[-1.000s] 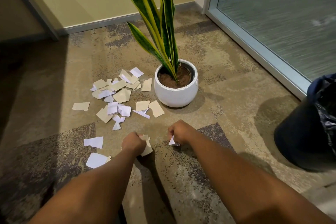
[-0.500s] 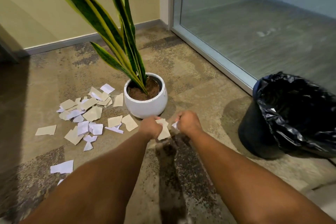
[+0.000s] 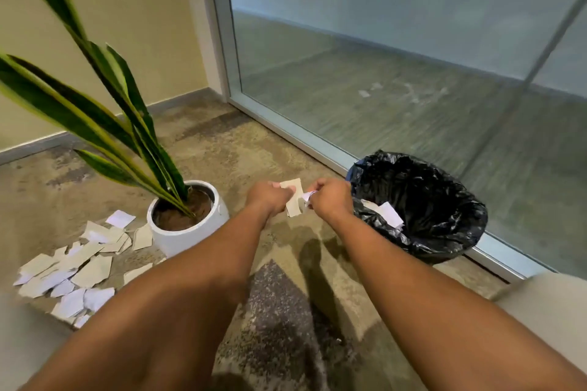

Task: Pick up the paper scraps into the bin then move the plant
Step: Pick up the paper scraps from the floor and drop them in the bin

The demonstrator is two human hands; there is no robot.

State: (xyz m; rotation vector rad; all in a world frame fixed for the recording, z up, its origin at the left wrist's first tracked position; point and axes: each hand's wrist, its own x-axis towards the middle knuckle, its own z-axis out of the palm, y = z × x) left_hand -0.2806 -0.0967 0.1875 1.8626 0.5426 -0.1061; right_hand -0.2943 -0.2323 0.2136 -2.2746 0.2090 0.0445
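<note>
My left hand (image 3: 269, 197) grips a beige paper scrap (image 3: 293, 200) above the carpet. My right hand (image 3: 330, 198) pinches a small white scrap (image 3: 307, 196) just left of the bin's rim. The bin (image 3: 422, 200) is lined with a black bag and holds a few white scraps (image 3: 389, 214). A snake plant (image 3: 127, 124) grows in a white round pot (image 3: 190, 232) to the left of my hands. Several white and beige paper scraps (image 3: 76, 267) lie scattered on the carpet left of the pot.
A glass wall with a metal frame (image 3: 286, 124) runs behind the bin. A beige wall with a grey skirting (image 3: 38, 144) stands behind the plant. A pale cushioned edge (image 3: 552, 305) shows at the lower right.
Both hands rose from the floor with their scraps and moved right toward the bin. My view swung right, bringing the whole bin into sight.
</note>
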